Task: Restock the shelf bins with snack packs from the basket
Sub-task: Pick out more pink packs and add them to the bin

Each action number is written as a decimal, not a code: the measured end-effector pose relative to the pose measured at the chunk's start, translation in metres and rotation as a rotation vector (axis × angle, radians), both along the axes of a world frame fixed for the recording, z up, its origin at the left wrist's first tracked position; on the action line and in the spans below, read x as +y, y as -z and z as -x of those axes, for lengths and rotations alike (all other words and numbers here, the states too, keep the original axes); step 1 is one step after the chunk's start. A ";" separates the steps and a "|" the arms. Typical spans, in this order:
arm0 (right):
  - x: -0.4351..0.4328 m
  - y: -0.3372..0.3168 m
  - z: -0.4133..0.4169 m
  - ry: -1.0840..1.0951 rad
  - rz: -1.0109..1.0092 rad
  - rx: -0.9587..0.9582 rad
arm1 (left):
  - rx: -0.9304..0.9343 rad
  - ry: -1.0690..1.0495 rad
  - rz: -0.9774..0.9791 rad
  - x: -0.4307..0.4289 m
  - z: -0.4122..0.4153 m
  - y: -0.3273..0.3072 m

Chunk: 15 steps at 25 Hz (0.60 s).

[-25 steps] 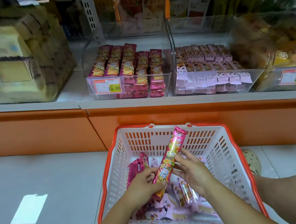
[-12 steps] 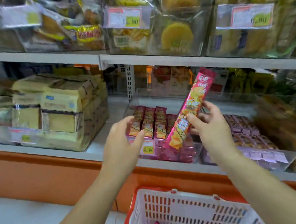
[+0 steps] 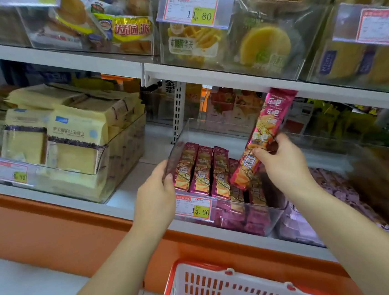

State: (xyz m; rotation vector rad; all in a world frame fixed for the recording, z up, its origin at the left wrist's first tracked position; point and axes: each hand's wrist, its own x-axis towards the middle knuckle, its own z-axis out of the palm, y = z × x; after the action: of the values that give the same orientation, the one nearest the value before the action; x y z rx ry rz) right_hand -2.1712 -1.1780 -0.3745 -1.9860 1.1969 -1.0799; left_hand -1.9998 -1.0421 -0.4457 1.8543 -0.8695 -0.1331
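Observation:
A long pink snack pack (image 3: 262, 136) stands tilted over a clear shelf bin (image 3: 261, 214). My right hand (image 3: 283, 162) pinches its lower half, and its top reaches the shelf above. Several matching pink packs (image 3: 199, 168) stand in rows inside that bin. My left hand (image 3: 156, 193) grips the bin's left wall, thumb on the inside. The orange-rimmed white basket (image 3: 216, 288) sits at the bottom of the view, its contents almost wholly out of sight.
A bin of yellow cake packs (image 3: 69, 145) stands to the left. On the right is a bin of small purple packs (image 3: 330, 186). The upper shelf (image 3: 229, 72) holds bins of pastries. A price tag (image 3: 193, 208) hangs on the bin's front.
The pack went up out of the basket to the shelf bin, now held by my right hand alone. My left hand let go and took hold of the bin's left wall.

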 end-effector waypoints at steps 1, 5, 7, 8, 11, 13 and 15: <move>0.007 0.001 0.007 -0.018 0.005 0.034 | 0.002 0.007 0.011 0.001 0.000 0.000; 0.017 0.010 0.015 -0.045 -0.058 0.144 | 0.001 0.007 0.015 0.004 0.001 0.001; 0.005 0.011 0.004 -0.021 -0.137 0.186 | -0.005 0.006 0.024 0.005 0.002 -0.001; -0.002 0.012 -0.004 -0.011 -0.191 0.217 | -0.001 0.007 0.022 0.005 0.003 -0.001; -0.011 0.025 -0.022 -0.009 -0.323 0.448 | 0.012 0.034 0.024 0.007 0.003 0.000; -0.009 0.036 -0.025 0.004 -0.295 0.590 | 0.008 0.056 0.022 0.009 0.002 0.003; -0.004 0.041 -0.024 -0.001 -0.252 0.568 | 0.003 0.063 0.016 0.007 -0.001 0.006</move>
State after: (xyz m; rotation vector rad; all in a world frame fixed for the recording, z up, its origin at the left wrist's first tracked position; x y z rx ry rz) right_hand -2.1470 -1.1825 -0.4151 -2.1491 1.5228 -0.3323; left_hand -1.9991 -1.0353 -0.4519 1.8121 -0.9254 -0.1676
